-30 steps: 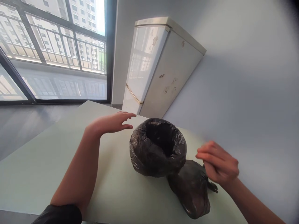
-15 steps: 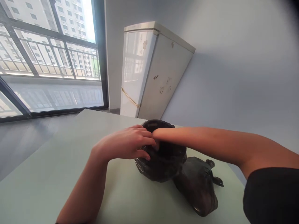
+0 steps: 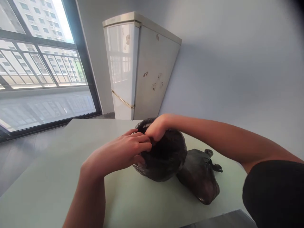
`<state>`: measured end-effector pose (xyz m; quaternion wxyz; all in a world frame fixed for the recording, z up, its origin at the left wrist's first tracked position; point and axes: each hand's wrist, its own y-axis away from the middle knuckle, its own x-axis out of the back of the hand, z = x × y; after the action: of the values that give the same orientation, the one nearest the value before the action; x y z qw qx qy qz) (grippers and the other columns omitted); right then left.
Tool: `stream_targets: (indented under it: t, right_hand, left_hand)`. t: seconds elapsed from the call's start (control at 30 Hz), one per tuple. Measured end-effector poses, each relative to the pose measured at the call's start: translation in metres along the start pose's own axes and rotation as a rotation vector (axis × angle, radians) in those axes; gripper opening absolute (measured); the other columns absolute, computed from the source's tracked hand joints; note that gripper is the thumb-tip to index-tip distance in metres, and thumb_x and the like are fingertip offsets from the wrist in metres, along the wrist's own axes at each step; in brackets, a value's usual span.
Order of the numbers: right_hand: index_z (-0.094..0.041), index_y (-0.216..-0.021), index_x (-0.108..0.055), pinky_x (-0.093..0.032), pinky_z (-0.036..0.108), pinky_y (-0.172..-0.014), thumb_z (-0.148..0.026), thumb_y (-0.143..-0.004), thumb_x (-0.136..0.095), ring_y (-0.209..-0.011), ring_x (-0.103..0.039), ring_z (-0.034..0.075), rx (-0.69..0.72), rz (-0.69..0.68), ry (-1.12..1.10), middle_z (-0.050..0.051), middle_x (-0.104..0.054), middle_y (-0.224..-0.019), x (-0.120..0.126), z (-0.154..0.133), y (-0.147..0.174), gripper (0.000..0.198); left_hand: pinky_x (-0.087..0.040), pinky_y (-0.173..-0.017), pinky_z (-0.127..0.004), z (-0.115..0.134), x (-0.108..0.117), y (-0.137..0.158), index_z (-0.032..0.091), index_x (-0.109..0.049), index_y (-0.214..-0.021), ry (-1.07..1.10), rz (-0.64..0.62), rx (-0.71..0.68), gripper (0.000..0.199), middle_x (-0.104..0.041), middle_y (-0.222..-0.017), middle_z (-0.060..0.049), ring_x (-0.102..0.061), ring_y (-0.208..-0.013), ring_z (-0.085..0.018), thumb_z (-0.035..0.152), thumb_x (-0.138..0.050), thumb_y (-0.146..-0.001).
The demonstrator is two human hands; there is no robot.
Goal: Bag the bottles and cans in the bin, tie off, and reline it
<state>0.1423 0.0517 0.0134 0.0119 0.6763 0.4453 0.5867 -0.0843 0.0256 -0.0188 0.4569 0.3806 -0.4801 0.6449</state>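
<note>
A round bin lined with a black plastic bag (image 3: 161, 171) stands on the table, its dark mouth facing up. My left hand (image 3: 128, 148) is closed over the bin's left rim, fingers bent inward over the edge and thumb against the outside. From the right, my right hand (image 3: 156, 128) reaches over the rim and down into the mouth, close to the left fingertips. Its own fingertips are hidden inside, so what they touch does not show. Against the bin's right side lies a filled black plastic bag (image 3: 200, 177) with its top knotted.
The pale green table (image 3: 59, 177) spreads out beneath both hands. Beyond its far edge stands a white fridge (image 3: 152, 72) against the wall. At the left is a dark-framed glass door (image 3: 87, 63). A grey strip (image 3: 220, 220) shows at the bottom right.
My right hand has come up and back out of the bin somewhat, so more of its back shows. My left hand stays on the rim. The whole view has shifted and tilted.
</note>
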Motion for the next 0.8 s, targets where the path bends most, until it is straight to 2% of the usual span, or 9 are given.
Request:
stream_targets:
  t: [0.07,0.13,0.2,0.3,0.4,0.53,0.6,0.67,0.8]
  right_hand:
    - [-0.018,-0.108,-0.079,-0.055,0.027,-0.088,-0.024,-0.104,-0.056,-0.097,-0.072,0.017,0.081,-0.159,-0.147,0.001,-0.079,-0.103,0.011,-0.002,0.035,0.025]
    - [-0.02,-0.121,-0.075,-0.052,0.028,-0.096,-0.031,-0.108,-0.049,-0.11,-0.07,0.017,0.146,-0.059,-0.26,0.002,-0.077,-0.119,0.007,-0.006,0.072,0.031]
    - [-0.022,-0.131,-0.069,-0.052,0.028,-0.092,-0.035,-0.096,-0.072,-0.11,-0.07,0.019,0.175,0.094,-0.177,0.003,-0.075,-0.123,-0.017,-0.013,0.1,0.038]
    - [-0.022,-0.11,-0.069,-0.046,0.029,-0.073,-0.016,-0.085,-0.077,-0.087,-0.067,0.019,0.044,0.287,0.221,0.001,-0.075,-0.096,-0.066,-0.028,0.116,0.028]
    - [-0.021,-0.086,-0.061,-0.029,0.03,-0.057,0.002,-0.073,-0.065,-0.067,-0.058,0.017,-0.107,0.331,0.477,-0.001,-0.066,-0.074,-0.098,-0.033,0.113,0.027]
    - [-0.02,-0.086,-0.061,-0.021,0.031,-0.057,0.0,-0.073,-0.059,-0.068,-0.059,0.017,-0.318,0.411,0.494,0.003,-0.069,-0.078,-0.097,-0.007,0.11,0.024]
    - [-0.021,-0.091,-0.064,-0.022,0.03,-0.059,-0.003,-0.078,-0.058,-0.072,-0.063,0.019,-0.432,0.437,0.463,0.005,-0.072,-0.082,-0.092,0.018,0.115,0.022]
    - [-0.021,-0.096,-0.067,-0.023,0.03,-0.06,-0.008,-0.085,-0.057,-0.076,-0.065,0.021,-0.558,0.456,0.432,0.007,-0.073,-0.085,-0.09,0.046,0.124,0.019]
    - [-0.021,-0.104,-0.071,-0.029,0.031,-0.062,-0.02,-0.096,-0.054,-0.081,-0.068,0.026,-0.752,0.481,0.381,0.012,-0.074,-0.092,-0.097,0.097,0.156,0.019]
  left_hand:
    - [-0.046,-0.105,-0.04,0.0,0.002,0.0,0.025,-0.066,-0.109,-0.022,0.028,-0.009,0.013,-0.07,-0.114,-0.004,-0.063,-0.11,-0.023,0.031,-0.07,-0.098]
    - [-0.046,-0.106,-0.041,-0.001,0.006,0.002,0.024,-0.064,-0.111,-0.052,0.09,-0.006,0.02,-0.069,-0.119,-0.005,-0.062,-0.11,-0.024,0.038,-0.07,-0.099]
    - [-0.048,-0.103,-0.042,-0.002,0.011,0.006,0.024,-0.064,-0.106,-0.078,0.165,0.008,0.022,-0.068,-0.119,-0.006,-0.061,-0.107,-0.024,0.044,-0.068,-0.099]
    - [-0.051,-0.099,-0.042,-0.003,0.017,0.011,0.024,-0.061,-0.098,-0.12,0.264,0.028,0.027,-0.068,-0.116,-0.007,-0.062,-0.105,-0.025,0.05,-0.068,-0.098]
    - [-0.051,-0.095,-0.043,-0.007,0.019,0.01,0.024,-0.055,-0.091,-0.143,0.424,0.069,0.031,-0.069,-0.112,-0.007,-0.062,-0.099,-0.024,0.05,-0.071,-0.095]
    - [-0.052,-0.082,-0.037,-0.029,-0.001,-0.005,0.023,-0.043,-0.08,0.032,0.818,0.231,0.037,-0.066,-0.094,-0.006,-0.059,-0.085,-0.02,0.049,-0.061,-0.099]
    - [-0.05,-0.076,-0.034,-0.05,-0.023,-0.012,0.023,-0.045,-0.079,0.149,0.978,0.417,0.039,-0.06,-0.083,-0.005,-0.055,-0.079,-0.019,0.051,-0.045,-0.105]
    - [-0.049,-0.076,-0.033,-0.072,-0.052,-0.015,0.022,-0.044,-0.073,0.236,0.957,0.601,0.046,-0.054,-0.076,-0.005,-0.051,-0.076,-0.018,0.053,-0.036,-0.106]
    - [-0.044,-0.07,-0.031,-0.106,-0.123,-0.002,0.022,-0.036,-0.066,0.492,0.62,0.78,0.052,-0.042,-0.068,-0.003,-0.041,-0.068,-0.016,0.054,-0.025,-0.106]
